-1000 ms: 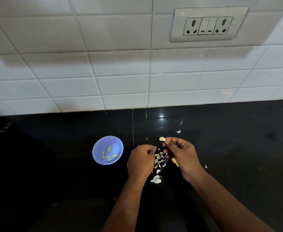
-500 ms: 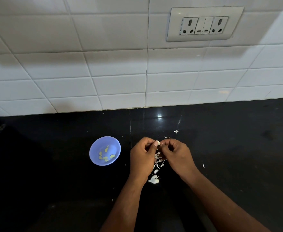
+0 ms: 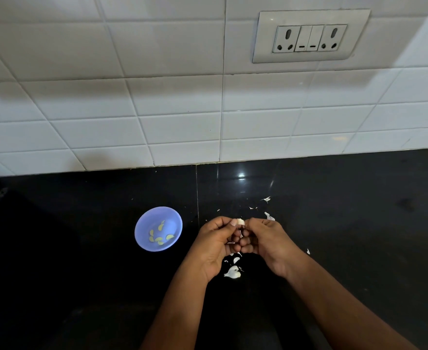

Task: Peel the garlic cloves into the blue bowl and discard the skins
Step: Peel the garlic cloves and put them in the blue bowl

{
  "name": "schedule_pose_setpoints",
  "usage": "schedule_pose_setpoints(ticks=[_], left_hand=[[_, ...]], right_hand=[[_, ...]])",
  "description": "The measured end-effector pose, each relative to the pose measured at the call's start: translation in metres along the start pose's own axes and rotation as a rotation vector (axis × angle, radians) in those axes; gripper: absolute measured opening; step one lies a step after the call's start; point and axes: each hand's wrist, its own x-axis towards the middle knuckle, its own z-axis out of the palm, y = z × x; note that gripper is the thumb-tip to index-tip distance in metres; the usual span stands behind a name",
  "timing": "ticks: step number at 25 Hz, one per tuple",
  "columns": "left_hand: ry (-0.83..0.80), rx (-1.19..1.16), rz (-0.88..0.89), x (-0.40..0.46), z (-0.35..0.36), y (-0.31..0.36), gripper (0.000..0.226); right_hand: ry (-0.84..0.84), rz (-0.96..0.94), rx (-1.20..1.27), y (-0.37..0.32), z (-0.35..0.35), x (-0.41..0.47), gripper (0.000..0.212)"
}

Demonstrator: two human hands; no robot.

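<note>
Two hands over a black counter point(image 3: 334, 223), meeting right in the middle. The left hand point(image 3: 214, 245) and right hand point(image 3: 267, 242) both have their fingers curled in, and together they pinch one garlic clove point(image 3: 240, 221) at the top where the thumbs meet, only a small pale bit of it pokes out, so I can't say how much skin is on it. One blue bowl point(image 3: 144, 238) sits on the counter just left of the left hand, not touching it, and I count about five peeled yellowish cloves point(image 3: 160, 237) inside, bunched toward the near side, though a couple overlap so the count is shaky. Skins point(image 3: 232, 272): one bigger white clump below the hands, two or three small flakes right above that, a few more bits past the right hand toward the wall, and a lone flake off to the right. More may lie under the hands, can't see. Behind is a white tile wall point(image 3: 132, 97) with one socket plate point(image 3: 311, 36), two outlets and two switches on it. Something dark is at the far left edge, cut off and too dim to make out, same with a dark shape at the right edge. Both forearms run out of the bottom of the shot.
</note>
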Motion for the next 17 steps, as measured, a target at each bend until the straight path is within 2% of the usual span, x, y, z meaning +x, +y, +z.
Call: schedule_pose_setpoints(ticks=[2,3,5,7,9,12,16,17], left_hand=[[0.087,0.259,0.072,0.003,-0.001,0.000,0.014],[0.149,0.480,0.155,0.004,0.000,0.000,0.015],[0.258,0.923,0.322,0.003,0.006,-0.002,0.015],[0.313,1.155,0.393,0.001,0.013,-0.002,0.015],[0.314,1.149,0.376,0.002,0.013,-0.005,0.016],[0.295,0.768,0.222,0.003,0.013,-0.005,0.016],[0.295,0.571,0.153,-0.001,0.013,-0.003,0.015],[0.278,0.539,0.138,-0.002,0.012,-0.003,0.016]], right_hand=[[0.042,-0.027,-0.119,0.005,-0.001,0.000,0.031],[0.097,-0.107,-0.324,0.007,-0.003,0.000,0.029],[0.226,-0.308,-0.892,0.009,-0.006,0.003,0.023],[0.293,-0.387,-1.196,0.009,-0.004,0.003,0.024],[0.350,-0.421,-1.317,0.009,-0.001,0.005,0.026],[0.365,-0.469,-1.318,0.011,-0.002,0.007,0.022],[0.156,-0.373,-0.861,0.008,-0.016,0.010,0.008],[0.117,-0.384,-0.815,0.007,-0.019,0.009,0.008]])
